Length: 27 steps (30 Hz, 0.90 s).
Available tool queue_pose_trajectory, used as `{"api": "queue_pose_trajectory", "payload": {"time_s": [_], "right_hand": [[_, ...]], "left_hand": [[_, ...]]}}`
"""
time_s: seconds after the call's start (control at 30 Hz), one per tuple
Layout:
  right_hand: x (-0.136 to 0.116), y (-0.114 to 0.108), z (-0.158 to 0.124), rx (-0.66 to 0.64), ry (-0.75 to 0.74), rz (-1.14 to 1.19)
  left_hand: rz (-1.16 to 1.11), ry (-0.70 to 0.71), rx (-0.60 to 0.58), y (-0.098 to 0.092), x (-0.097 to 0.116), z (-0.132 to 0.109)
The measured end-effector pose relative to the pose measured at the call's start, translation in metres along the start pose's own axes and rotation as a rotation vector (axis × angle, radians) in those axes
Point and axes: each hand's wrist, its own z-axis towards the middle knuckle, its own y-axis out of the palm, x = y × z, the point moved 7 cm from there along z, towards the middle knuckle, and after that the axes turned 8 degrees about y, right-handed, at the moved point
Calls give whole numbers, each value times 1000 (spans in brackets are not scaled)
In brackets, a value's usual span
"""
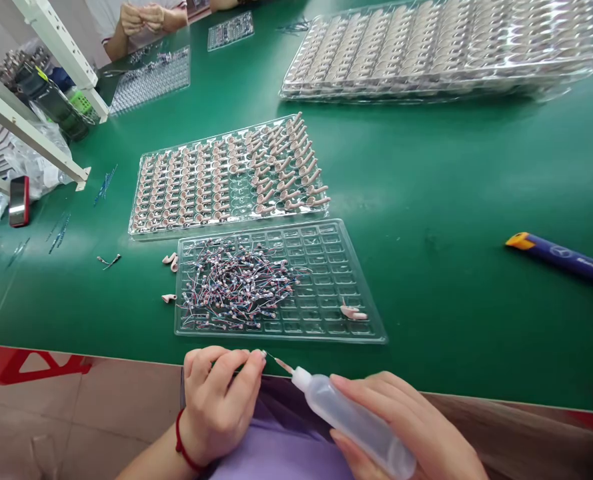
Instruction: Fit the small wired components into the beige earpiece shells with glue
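Observation:
My left hand (226, 397) is closed in a pinch at the table's front edge. A small pale part (264, 353) shows at its fingertips, too small to name. My right hand (401, 420) wraps round a translucent squeeze bottle (351, 413) with a white cap and a thin needle tip. The bottle is tilted, and its needle points at the pinched part. Just beyond the hands lies a clear compartment tray (321, 287), its left half heaped with small wired components (239, 283). A beige, pipe-shaped housing (355, 313) rests in its right side.
Behind sits another clear tray (191, 230) filled with beige housings. Stacked full trays (376, 90) stand at the back right. A blue pen-like tool (561, 257) lies right; a red phone (19, 201) and white rack (61, 50) are left. A co-worker's hands (143, 18) work opposite.

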Motion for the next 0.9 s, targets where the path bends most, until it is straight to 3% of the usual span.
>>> {"api": "queue_pose_trajectory", "payload": {"time_s": [0.9], "right_hand": [[2,1,-3,-12,26,3]], "left_hand": [[-7,-14,0,1,-1,1]]}}
